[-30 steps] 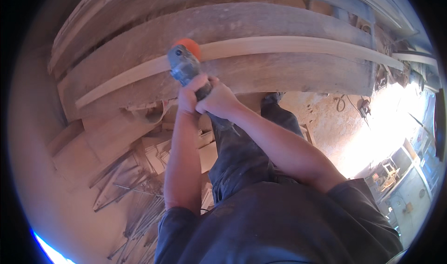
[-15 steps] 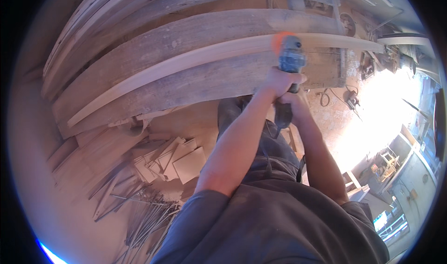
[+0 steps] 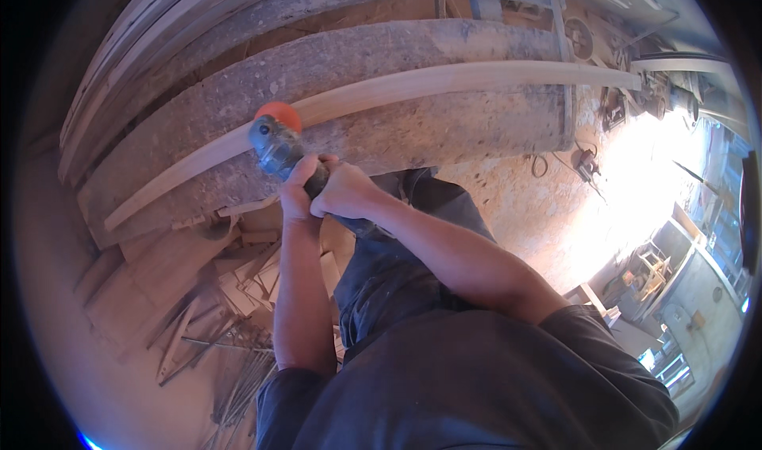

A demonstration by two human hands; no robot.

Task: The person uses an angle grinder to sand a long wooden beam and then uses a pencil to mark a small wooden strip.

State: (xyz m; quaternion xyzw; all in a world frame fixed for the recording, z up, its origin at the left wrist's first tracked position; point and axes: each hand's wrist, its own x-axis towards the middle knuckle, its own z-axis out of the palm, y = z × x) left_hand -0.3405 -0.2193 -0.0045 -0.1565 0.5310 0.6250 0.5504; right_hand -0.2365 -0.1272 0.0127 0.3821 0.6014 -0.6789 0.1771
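Observation:
Both my hands are wrapped round an angle grinder (image 3: 279, 150) fitted with an orange disc (image 3: 280, 116). My left hand (image 3: 298, 186) grips it just behind its blue-grey head. Close beside it, my right hand (image 3: 346, 190) is closed on the dark body. The disc lies over a long pale wooden strip (image 3: 413, 85), left of the strip's middle; whether it touches the wood I cannot tell. Beneath the strip is a bench of wide, worn grey planks (image 3: 476, 117). My hands hide part of the tool's body.
More long boards (image 3: 151, 49) lie along the far left. Wood offcuts (image 3: 238, 287) and a heap of thin sticks (image 3: 238, 378) are on the floor at lower left. A corded tool (image 3: 586, 163) lies on the floor at right, near bright sunlight. A grey cabinet (image 3: 698, 315) stands at far right.
The grinder and both my hands have moved left along the wooden strip, from its right part to its left part. The tool now tilts to the left.

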